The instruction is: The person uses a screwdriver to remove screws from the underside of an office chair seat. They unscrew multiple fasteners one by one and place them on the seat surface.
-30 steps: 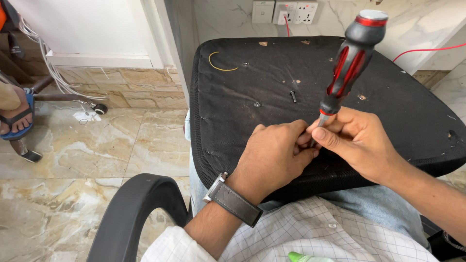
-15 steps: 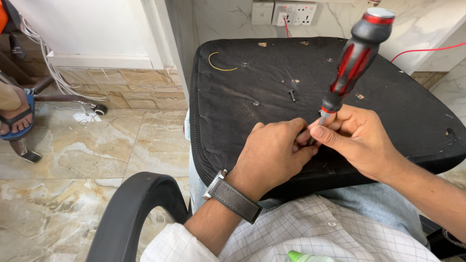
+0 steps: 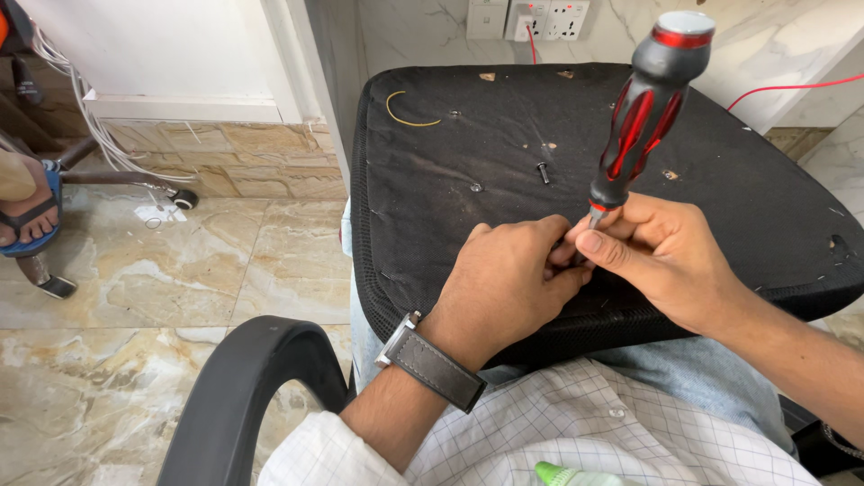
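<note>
Curved black armrest (image 3: 236,396) at lower left — marble-pattern floor tiles (image 3: 135,279) beyond. Wall sockets (image 3: 531,18) up top with a red wire (image 3: 792,87). Sandalled foot (image 3: 25,216), chair caster (image 3: 184,199), white cables (image 3: 85,117) at left.

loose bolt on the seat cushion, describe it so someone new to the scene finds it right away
Start at the black seat cushion lying across the person's lap. Near its middle, just left of the red-and-black screwdriver handle and above the left hand, lies a short dark bolt. Unlike the flat tan specks and the yellow wire loop nearby, it is a raised dark cylinder.
</note>
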